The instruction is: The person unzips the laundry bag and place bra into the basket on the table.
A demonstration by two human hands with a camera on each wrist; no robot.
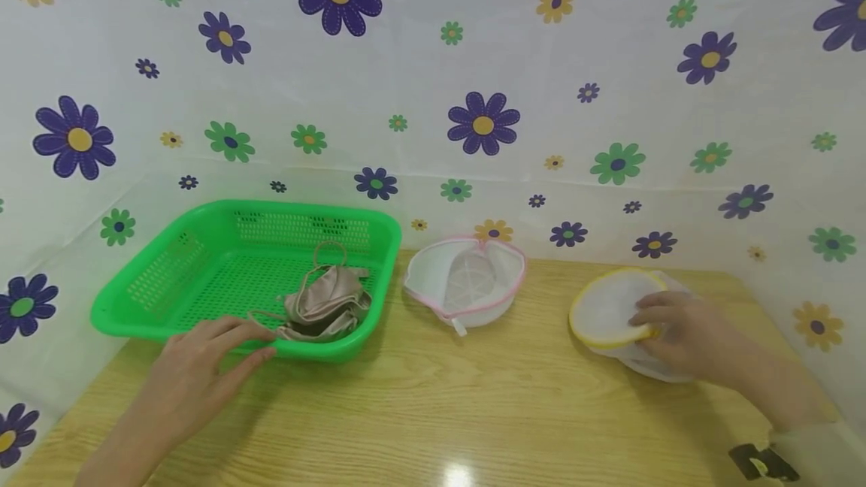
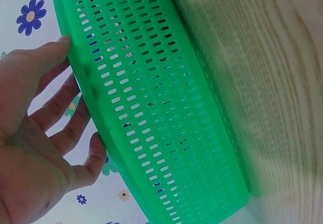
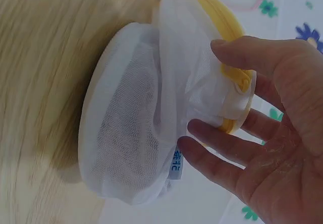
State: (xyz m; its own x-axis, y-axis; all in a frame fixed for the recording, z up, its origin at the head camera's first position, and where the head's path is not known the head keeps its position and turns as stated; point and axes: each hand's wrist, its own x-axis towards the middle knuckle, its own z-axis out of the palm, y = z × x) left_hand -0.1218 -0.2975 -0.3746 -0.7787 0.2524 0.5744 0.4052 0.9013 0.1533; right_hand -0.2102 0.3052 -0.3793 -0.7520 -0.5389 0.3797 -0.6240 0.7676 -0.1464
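My left hand (image 1: 196, 378) holds the near rim of a green plastic basket (image 1: 233, 209), thumb outside and fingertips over the edge. Inside its near right corner lies a crumpled beige-brown satin garment (image 1: 325, 295) with thin straps, close to the left fingertips. At the table's right side my right hand (image 1: 686, 329) pinches a white mesh laundry bag (image 3: 126, 118) by its yellow-zipped edge (image 3: 219, 14). The thumb lies on the mesh, and some fingers pass behind the yellow edge. A small printed tag (image 3: 176, 163) shows beside the fingertips.
Between the basket and the right hand stands another white mesh bag (image 1: 487, 314) with pink trim, its mouth spread open and a zipper pull hanging in front. The wooden table (image 1: 419, 412) backs onto a white flower-print sheet (image 1: 406, 74), which also rises at both sides.
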